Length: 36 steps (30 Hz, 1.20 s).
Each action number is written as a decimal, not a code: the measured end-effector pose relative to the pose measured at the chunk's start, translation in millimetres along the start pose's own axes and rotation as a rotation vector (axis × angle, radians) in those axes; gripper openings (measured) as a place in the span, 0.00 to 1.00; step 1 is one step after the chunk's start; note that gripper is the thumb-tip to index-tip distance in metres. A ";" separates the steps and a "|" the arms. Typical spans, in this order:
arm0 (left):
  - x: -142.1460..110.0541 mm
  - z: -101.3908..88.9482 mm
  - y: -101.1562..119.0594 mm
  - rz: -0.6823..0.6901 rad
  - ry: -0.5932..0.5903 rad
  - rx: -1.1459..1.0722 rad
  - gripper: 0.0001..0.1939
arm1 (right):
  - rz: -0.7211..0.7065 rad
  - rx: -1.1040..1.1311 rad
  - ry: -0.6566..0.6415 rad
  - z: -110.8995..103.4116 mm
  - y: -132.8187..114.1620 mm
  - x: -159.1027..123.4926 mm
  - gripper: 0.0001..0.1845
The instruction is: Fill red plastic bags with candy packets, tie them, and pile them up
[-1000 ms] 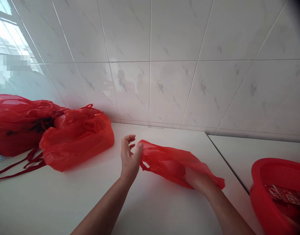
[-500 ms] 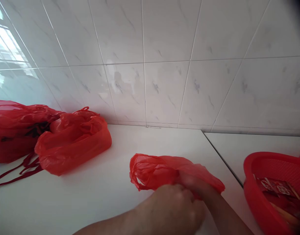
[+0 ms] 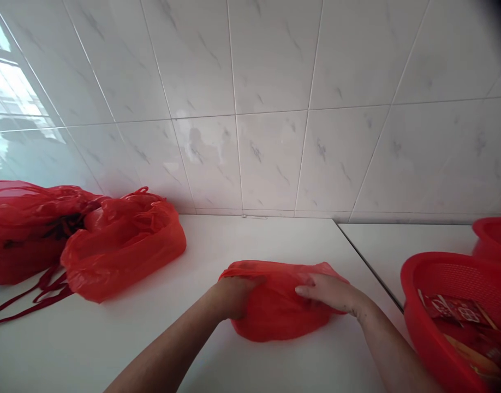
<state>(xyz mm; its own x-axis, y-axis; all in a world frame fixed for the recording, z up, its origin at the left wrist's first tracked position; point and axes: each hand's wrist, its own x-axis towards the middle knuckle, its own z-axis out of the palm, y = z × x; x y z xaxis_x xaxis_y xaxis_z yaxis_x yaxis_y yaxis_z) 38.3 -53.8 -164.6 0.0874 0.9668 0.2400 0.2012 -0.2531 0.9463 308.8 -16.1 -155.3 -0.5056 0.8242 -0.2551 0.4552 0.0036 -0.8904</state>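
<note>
A thin red plastic bag (image 3: 287,311) lies on the white tabletop in front of me, its body spread wide and rounded. My left hand (image 3: 236,295) reaches into it from the left; the fingers are stretched out and show faintly through the film. On the right side my right hand (image 3: 326,289) rests against the bag, thumb and fingers apart, with film over part of the fingers. Whether anything else is inside the bag, I cannot tell.
Another red plastic bag (image 3: 125,256) sits at left, beside a larger filled red bag (image 3: 25,229) with dark red straps (image 3: 33,297). At right stands a red basket (image 3: 422,267) holding red packets (image 3: 455,308), with another red basket (image 3: 491,229) behind. A tiled wall (image 3: 270,158) backs the table.
My hands were close together, the left one a fist crossing the right wrist. Now they are apart, left hand inside the bag's left side, right hand at its right. The bag is spread wider.
</note>
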 end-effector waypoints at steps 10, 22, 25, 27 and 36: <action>0.5 13.6 40.7 0.368 -0.270 0.388 0.16 | -0.077 0.255 -0.077 -4.0 -10.4 -8.7 0.23; -19.5 -20.9 35.9 -0.178 0.261 0.381 0.26 | -0.278 0.344 0.241 4.4 -57.9 -25.3 0.15; -32.0 -16.4 25.1 -0.339 0.298 0.311 0.32 | -0.335 0.218 0.364 14.4 -81.2 -48.4 0.13; -37.2 -10.7 17.9 -0.430 0.253 0.240 0.33 | -0.389 0.116 0.459 22.3 -92.6 -73.1 0.12; -19.4 -1.6 -5.3 -0.554 0.015 -0.463 0.24 | 0.079 -0.511 0.921 -40.8 -84.6 -172.4 0.14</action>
<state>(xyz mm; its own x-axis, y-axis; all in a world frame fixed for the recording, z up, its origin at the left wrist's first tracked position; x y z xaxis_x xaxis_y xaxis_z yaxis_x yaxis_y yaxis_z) 34.0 -71.2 -173.9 0.0785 0.9500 -0.3023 -0.2221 0.3123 0.9237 387.4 -135.4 -20.7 0.1935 0.9432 0.2702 0.8255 -0.0077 -0.5643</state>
